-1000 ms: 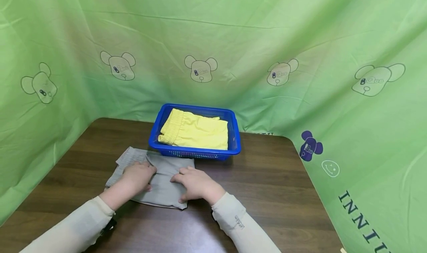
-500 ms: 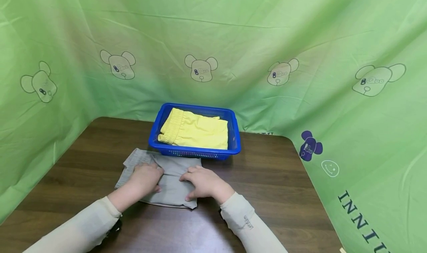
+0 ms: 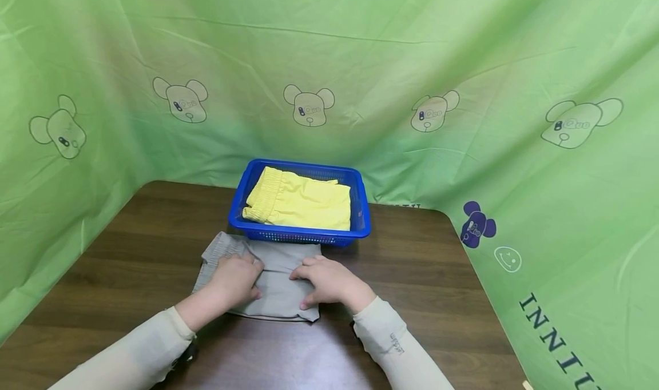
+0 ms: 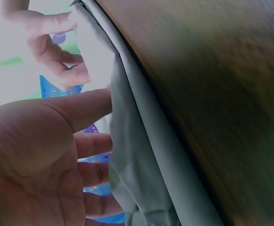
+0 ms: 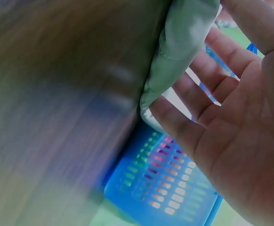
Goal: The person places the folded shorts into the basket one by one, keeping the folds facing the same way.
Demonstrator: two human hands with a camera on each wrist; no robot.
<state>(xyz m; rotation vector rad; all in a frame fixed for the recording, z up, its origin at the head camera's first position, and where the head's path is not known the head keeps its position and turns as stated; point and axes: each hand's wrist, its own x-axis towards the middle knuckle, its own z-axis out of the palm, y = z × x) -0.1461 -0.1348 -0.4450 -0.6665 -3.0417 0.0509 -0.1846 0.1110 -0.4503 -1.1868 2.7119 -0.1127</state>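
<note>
Folded grey pants (image 3: 283, 290) lie flat on the table in front of the basket, their ribbed elastic waistband toward the left. My left hand (image 3: 234, 281) rests on them near the waistband, fingertips down on the cloth. On the right part of the pants, my right hand (image 3: 329, 281) touches with spread fingertips. In the left wrist view, the layered edge of the cloth (image 4: 141, 132) shows beside the fairly straight fingers of the left hand (image 4: 33, 160). The right wrist view shows the right hand (image 5: 250, 117) with loosely bent fingers against the pants' end (image 5: 179, 52).
A blue perforated basket (image 3: 364, 207) stands just behind the grey pants and holds folded yellow elastic-waist shorts (image 3: 314, 204). The brown wooden table (image 3: 412, 298) is bordered at the back and sides by a green printed curtain (image 3: 370, 52).
Both hands have shifted to the right together, and the grey pants have slid right with them along the table, in front of the basket. The basket and yellow shorts stay in place.
</note>
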